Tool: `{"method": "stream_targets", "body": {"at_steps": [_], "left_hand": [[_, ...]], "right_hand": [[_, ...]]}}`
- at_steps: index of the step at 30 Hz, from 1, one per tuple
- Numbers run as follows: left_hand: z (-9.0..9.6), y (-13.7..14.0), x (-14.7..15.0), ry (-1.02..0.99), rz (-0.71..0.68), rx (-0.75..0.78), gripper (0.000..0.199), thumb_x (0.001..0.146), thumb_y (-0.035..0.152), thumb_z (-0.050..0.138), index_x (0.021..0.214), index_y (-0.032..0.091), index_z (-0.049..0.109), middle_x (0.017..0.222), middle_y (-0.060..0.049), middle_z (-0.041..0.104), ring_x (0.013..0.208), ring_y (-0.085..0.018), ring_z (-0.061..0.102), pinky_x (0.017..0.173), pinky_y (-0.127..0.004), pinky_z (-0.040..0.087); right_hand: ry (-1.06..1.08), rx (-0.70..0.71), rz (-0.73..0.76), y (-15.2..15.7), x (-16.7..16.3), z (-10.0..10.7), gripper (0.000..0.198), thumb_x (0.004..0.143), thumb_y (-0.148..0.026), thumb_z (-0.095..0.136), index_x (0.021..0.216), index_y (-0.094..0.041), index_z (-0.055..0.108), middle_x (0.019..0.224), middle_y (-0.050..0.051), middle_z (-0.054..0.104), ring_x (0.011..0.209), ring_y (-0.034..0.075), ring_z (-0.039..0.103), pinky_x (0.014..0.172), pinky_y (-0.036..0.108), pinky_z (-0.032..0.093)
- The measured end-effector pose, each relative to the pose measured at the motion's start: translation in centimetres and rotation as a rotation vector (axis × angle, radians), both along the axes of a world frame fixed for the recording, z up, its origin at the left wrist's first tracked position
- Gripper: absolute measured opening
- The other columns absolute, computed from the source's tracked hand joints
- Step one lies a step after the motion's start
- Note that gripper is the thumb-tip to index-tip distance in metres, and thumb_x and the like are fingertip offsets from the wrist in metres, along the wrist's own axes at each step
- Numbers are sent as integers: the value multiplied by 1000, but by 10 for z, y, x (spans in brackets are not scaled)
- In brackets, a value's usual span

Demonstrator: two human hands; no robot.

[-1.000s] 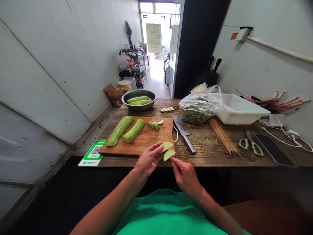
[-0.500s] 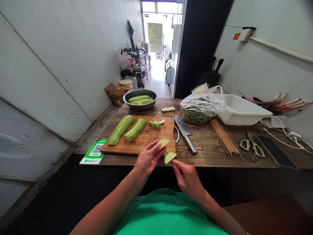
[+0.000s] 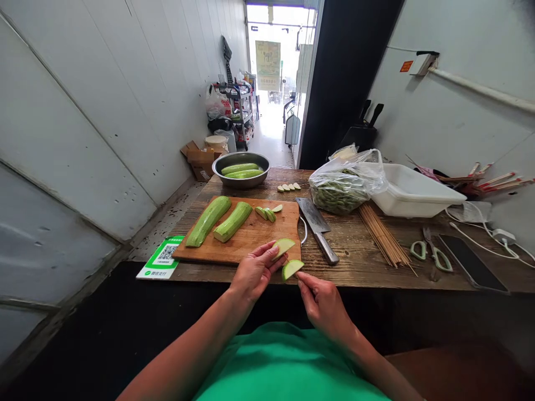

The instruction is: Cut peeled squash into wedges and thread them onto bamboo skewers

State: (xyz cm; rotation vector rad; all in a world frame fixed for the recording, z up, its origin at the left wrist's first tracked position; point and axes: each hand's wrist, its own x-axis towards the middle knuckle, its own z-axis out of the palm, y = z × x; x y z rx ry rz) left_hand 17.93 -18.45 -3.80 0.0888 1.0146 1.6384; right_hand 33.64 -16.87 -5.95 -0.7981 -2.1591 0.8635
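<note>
Threading by the near edge

From where I stand, the step in hand looks like threading. The right hand [image 3: 321,294] is closed to a pinch on a thin wooden skewer [image 3: 297,273], little of which shows; a green-rimmed half-moon slice [image 3: 292,269] appears pierced on it, just beyond the fingertips. The left hand [image 3: 253,274], partly curled, grips a second pale half-moon slice [image 3: 284,248] between thumb and fingers, just above the first. Whether the point has entered that piece, I cannot tell. The next push, I judge, calls for a steady line and fingers kept out of it.

Both pieces are by the near right corner of a brown wooden cutting board [image 3: 271,234], which carries two thick pale-green gourd lengths [image 3: 233,221] and a small cluster of cut slices [image 3: 266,214]. Beyond it stands a round grey metal bowl [image 3: 242,182]. Right of the board, on the dark-stained plank table [image 3: 355,274], lie a broad-bladed steel cleaver [image 3: 313,215], a bundle of brown wooden sticks [image 3: 382,236], pale-handled scissors [image 3: 438,259] and a flat black phone [image 3: 472,263]. White-panelled walls [image 3: 167,72] narrow towards a bright doorway [image 3: 273,111].
</note>
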Motion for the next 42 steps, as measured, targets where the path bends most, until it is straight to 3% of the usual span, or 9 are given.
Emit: {"method": "stream_targets", "body": {"at_steps": [13,18,34,38,42], "left_hand": [[-4,-2,4,-10,22,1,17,69,-1,61,83,8,59,86,-12,67,77,-19,65,74,-29,54],[-8,-3,4,-11,10,-1,20,66,0,64,83,9,59,86,-12,67,76,-19,65,74,-29,54],[-8,-5,11,13,28,-60,16,69,0,61,83,9,61,81,-10,68,70,-16,65,67,-23,52],[-5,-5,6,-5,-53,9,14,75,11,60,89,10,59,92,-12,66,80,-19,64,72,-28,53],[-2,-6,2,-1,-166,67,21,75,20,62,94,13,58,101,-12,63,88,-21,62,77,-34,52]], "right_hand": [[-40,-15,-6,0,0,0,27,86,-20,38,84,-16,65,68,6,66,66,18,64,65,24,49],[-40,-2,-11,1,-1,-3,27,86,-20,39,89,-15,65,74,7,68,64,17,64,59,23,48],[-49,55,-33,2,-9,-6,27,87,-18,38,94,-15,64,80,8,68,71,18,65,66,24,48],[2,54,-50,7,-11,-10,26,87,-18,38,91,-15,63,82,8,68,76,18,64,69,24,47],[43,27,-80,12,-15,-16,24,87,-19,39,86,-16,62,76,6,67,68,16,63,64,23,45]]}}
